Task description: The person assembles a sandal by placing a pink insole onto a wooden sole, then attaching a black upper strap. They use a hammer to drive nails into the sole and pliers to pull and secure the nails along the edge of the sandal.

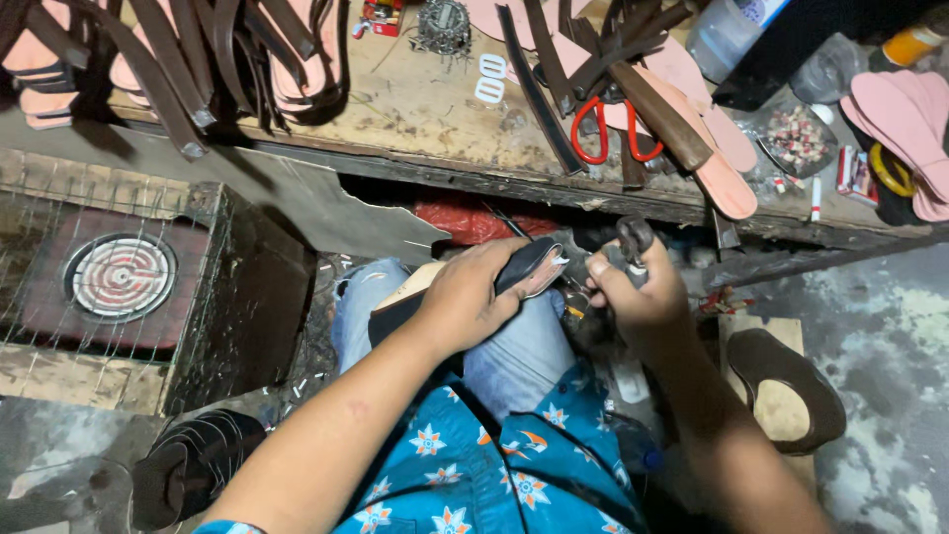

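1. Left hand (473, 297): fingers wrapped around a flat sandal sole with dark upper face and pale pink edge (529, 269), held over the lap.
2. Right hand (633, 292): fingers clenched on dark metal pincers (634, 240), just beside the sole's tip.
3. Worn wooden workbench (425, 104): red-handled scissors (605, 133) lie above.

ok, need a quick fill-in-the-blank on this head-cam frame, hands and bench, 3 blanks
1. The left hand presses a dark sandal down on the person's ____.
2. The right hand has its grip closed on a dark metal tool, held to the ____ of the sandal in the picture.
3. The scissors on the workbench have ____ handles.

Missing words: lap; right; red
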